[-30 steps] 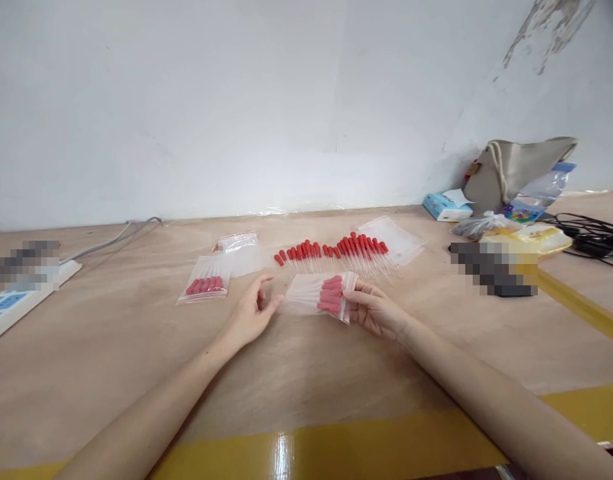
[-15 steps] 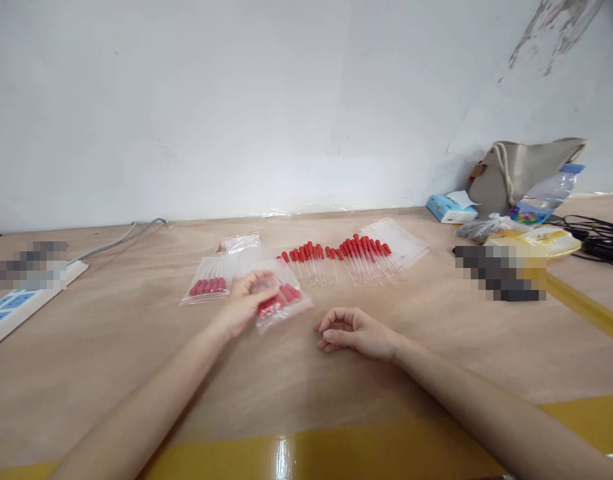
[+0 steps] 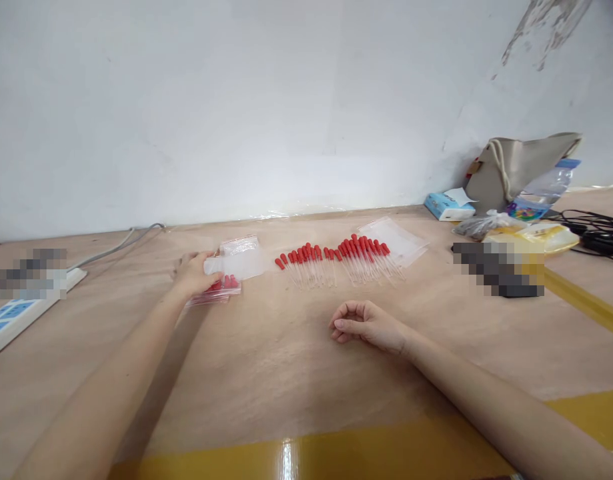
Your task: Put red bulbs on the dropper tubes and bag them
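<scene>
My left hand (image 3: 193,273) is at the left, its thumb and fingers closed on a clear zip-lock bag (image 3: 234,291) of red-bulbed droppers. This bag lies over another filled zip-lock bag (image 3: 206,301), whose lower edge shows beneath it. My right hand (image 3: 366,325) rests on the table in the middle, fingers loosely curled in and nothing in them. Beyond it lie loose droppers with red rubber bulbs and thin clear stems, in a left group (image 3: 309,261) and a right group (image 3: 363,255).
Flat clear bags lie behind the left hand (image 3: 243,257) and behind the right droppers (image 3: 399,243). At the right are a tissue pack (image 3: 449,207), a grey bag (image 3: 529,170), a plastic bottle (image 3: 546,193) and black cables (image 3: 599,237). A power strip (image 3: 16,313) lies far left.
The filled bag passed from my right hand to my left, which carried it leftward onto the other filled bag. My right hand let go and came down to the table, curled.
</scene>
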Demonstrator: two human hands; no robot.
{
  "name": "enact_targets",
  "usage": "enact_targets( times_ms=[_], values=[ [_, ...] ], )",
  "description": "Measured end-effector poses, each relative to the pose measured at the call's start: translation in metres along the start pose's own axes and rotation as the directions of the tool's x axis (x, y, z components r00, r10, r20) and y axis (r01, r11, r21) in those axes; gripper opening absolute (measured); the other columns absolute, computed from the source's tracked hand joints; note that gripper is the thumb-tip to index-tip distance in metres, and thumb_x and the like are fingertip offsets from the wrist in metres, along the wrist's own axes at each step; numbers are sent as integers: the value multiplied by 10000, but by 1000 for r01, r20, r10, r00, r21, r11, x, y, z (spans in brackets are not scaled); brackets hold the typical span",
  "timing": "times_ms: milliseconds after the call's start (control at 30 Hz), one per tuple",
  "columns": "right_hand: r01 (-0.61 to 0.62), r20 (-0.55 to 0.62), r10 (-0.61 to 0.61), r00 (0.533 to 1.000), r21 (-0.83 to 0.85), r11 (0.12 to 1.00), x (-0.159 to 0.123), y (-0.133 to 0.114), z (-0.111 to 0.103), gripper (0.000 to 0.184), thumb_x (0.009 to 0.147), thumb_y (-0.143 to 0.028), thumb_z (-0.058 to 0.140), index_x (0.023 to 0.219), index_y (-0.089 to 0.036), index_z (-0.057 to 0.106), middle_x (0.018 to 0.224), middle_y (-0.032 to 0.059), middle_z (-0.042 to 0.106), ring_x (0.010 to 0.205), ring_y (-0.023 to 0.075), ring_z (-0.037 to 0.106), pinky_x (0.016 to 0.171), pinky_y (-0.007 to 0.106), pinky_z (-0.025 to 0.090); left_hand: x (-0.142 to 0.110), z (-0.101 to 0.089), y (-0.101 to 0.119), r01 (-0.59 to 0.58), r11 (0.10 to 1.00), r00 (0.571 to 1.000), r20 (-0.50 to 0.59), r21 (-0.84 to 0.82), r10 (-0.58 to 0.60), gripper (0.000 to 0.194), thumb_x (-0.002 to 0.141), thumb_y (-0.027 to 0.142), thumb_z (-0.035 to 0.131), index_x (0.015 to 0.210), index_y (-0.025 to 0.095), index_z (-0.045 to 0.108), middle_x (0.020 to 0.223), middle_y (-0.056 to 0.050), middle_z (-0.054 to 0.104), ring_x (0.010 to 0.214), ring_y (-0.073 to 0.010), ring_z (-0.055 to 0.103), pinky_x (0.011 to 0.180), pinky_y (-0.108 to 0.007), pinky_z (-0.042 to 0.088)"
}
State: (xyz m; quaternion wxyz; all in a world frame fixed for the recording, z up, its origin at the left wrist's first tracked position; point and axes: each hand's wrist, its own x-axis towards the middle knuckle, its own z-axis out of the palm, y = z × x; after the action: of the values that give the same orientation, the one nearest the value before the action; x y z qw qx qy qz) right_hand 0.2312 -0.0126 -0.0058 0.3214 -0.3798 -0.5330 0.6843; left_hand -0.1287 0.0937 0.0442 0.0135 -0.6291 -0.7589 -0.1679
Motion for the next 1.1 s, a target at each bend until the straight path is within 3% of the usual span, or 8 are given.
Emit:
enact_targets(
  times_ms=[100, 167, 267, 367, 700, 900, 1000, 1100],
  values=[
    [129, -146, -175, 974, -282, 951, 2, 2, -8, 225, 722, -386, 593, 760, -167, 560, 677, 11, 593, 650, 120, 572, 633, 271, 480, -2, 9, 28, -180, 960, 980, -42, 214, 193, 352, 736, 417, 512, 992, 205, 625, 1248, -112, 448, 1176, -308, 344, 965, -470, 239],
    [204, -178, -350, 920, -546, 813, 1, 2, -14, 180, 758, -363, 550, 774, -187, 586, 704, 21, 602, 648, 130, 558, 618, 276, 462, -4, 20, 50, -308, 909, 948, 11, 281, 317, 403, 783, 469, 423, 911, 168, 657, 1218, -139, 480, 1179, -318, 335, 994, -512, 130],
    [289, -51, -523, 851, -786, 547, -1, 0, -21, 144, 787, -308, 509, 796, -218, 621, 780, 40, 617, 748, 164, 557, 698, 313, 450, -8, 38, 75, -323, 884, 945, 70, 338, 319, 505, 794, 499, 372, 910, 98, 656, 1154, -210, 519, 1179, -343, 333, 994, -547, 47],
    [360, 78, -555, 828, -832, 421, -2, -1, -22, 165, 804, -272, 478, 835, -225, 633, 851, 60, 619, 840, 185, 549, 766, 341, 441, -11, 50, 84, -295, 895, 955, 88, 334, 282, 459, 836, 404, 321, 907, 93, 652, 1044, -208, 594, 1112, -325, 418, 989, -565, -31],
    [397, 155, -532, 832, -837, 376, 2, 0, -23, 195, 812, -245, 463, 881, -228, 645, 930, 66, 617, 880, 184, 554, 785, 343, 442, -3, 45, 81, -182, 956, 981, 111, 231, 160, 378, 818, 264, 326, 778, 103, 665, 936, -208, 644, 977, -334, 536, 979, -589, 35],
    [403, 164, -535, 829, -839, 367, 1, -1, -23, 186, 810, -232, 470, 873, -228, 645, 928, 59, 618, 880, 178, 556, 783, 327, 442, 10, 35, 79, -74, 986, 995, 74, 150, 63, 470, 844, 265, 243, 791, 62, 663, 795, -217, 659, 866, -349, 599, 894, -545, 282],
    [408, 176, -540, 823, -845, 346, 2, -2, -23, 187, 812, -214, 462, 869, -217, 640, 918, 58, 618, 869, 167, 555, 780, 311, 444, 0, 22, 82, -126, 986, 992, -7, 108, 128, 539, 890, 261, 127, 962, 59, 622, 976, -203, 634, 987, -313, 560, 896, -481, 332],
    [412, 186, -547, 816, -852, 324, 2, -2, -23, 184, 811, -199, 460, 870, -209, 634, 911, 55, 618, 860, 159, 555, 775, 301, 446, -27, 12, 85, -386, 922, 922, -14, 35, 387, 439, 912, 306, 181, 1158, 182, 522, 1191, -58, 557, 1143, -183, 465, 996, -355, 295]
  ],
)
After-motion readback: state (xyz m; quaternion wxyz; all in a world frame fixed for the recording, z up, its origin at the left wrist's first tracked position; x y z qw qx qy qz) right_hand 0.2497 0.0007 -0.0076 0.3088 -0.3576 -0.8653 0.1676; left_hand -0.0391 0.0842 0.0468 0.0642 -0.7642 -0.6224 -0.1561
